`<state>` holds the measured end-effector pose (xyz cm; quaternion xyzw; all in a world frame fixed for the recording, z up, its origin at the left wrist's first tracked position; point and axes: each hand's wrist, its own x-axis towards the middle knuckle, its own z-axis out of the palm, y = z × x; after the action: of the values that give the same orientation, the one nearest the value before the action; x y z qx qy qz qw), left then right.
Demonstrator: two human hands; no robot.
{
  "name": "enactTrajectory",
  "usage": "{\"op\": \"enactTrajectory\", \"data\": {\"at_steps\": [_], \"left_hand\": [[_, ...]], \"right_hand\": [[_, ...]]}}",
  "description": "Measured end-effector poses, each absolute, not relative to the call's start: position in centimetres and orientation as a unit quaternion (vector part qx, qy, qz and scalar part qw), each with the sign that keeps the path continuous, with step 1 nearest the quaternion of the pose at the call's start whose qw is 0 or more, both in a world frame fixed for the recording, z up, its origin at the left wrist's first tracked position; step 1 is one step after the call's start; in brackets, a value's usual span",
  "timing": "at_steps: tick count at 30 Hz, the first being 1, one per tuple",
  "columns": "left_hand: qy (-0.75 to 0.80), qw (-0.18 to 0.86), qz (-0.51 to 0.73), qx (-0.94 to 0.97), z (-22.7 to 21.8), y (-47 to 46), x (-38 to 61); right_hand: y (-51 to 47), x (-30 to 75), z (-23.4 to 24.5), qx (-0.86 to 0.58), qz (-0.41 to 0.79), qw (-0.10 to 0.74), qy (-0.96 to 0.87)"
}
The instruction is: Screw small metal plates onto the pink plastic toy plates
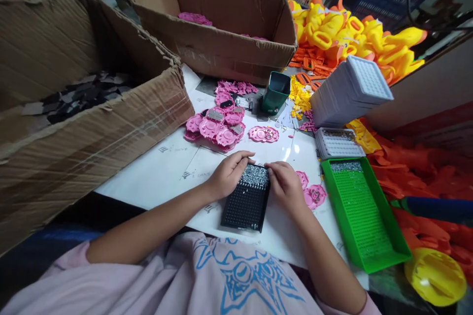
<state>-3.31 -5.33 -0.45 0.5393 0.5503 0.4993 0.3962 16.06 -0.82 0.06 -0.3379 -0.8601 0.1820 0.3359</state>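
A black tray with a grid of small holes (246,206) lies between my hands on the white tabletop. Small silvery pieces (254,175) are gathered across its far end. My left hand (229,173) grips the tray's far left side, fingers bent over the edge. On the far right corner, my right hand (286,182) has its fingers closed on the rim. Just beyond the tray lies a pink plastic piece (263,134). More pink pieces (311,193) rest beside my right wrist, partly hidden by it.
A pile of pink parts (218,125), a dark green cup (275,93) and stacked white trays (347,91) stand farther back. A green tray (367,221) lies at the right. Cardboard boxes (148,108) flank the left and back. Yellow toys (340,29) are heaped at back right.
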Motion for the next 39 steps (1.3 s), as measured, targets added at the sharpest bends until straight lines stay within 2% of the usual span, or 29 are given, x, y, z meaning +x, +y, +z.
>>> {"op": "enactTrajectory", "data": {"at_steps": [4, 10, 15, 19, 23, 26, 30, 34, 39], "left_hand": [[0.537, 0.410, 0.533, 0.509, -1.0, -6.0, -3.0], [0.516, 0.428, 0.575, 0.469, -0.9, -6.3, -2.9], [0.523, 0.421, 0.587, 0.453, -0.8, -6.1, -2.9], [0.521, 0.421, 0.589, 0.452, -0.9, -6.0, -2.8], [0.531, 0.419, 0.582, 0.452, -0.9, -6.0, -2.7], [0.536, 0.409, 0.580, 0.456, -0.8, -5.9, -2.7], [0.530, 0.402, 0.585, 0.465, -0.9, -5.9, -2.7], [0.522, 0.399, 0.592, 0.467, -1.0, -5.8, -2.6], [0.503, 0.390, 0.614, 0.466, -1.1, -5.9, -2.6]], "right_hand": [[-2.2, 16.0, 0.5, -0.270, 0.153, 0.321, -0.895], [-4.3, 15.2, 1.3, -0.182, 0.088, 0.252, -0.946], [-4.9, 15.2, 1.9, -0.120, 0.129, 0.272, -0.946], [-4.5, 15.1, 1.8, -0.147, 0.111, 0.291, -0.939], [-4.4, 14.5, 1.5, -0.194, 0.101, 0.235, -0.947], [-4.7, 14.4, 1.7, -0.161, 0.121, 0.221, -0.954], [-4.7, 15.2, 2.1, -0.079, 0.145, 0.270, -0.948], [-4.2, 15.6, 2.0, -0.129, 0.119, 0.317, -0.932], [-4.8, 14.6, 2.2, -0.176, 0.091, 0.259, -0.945]]}}
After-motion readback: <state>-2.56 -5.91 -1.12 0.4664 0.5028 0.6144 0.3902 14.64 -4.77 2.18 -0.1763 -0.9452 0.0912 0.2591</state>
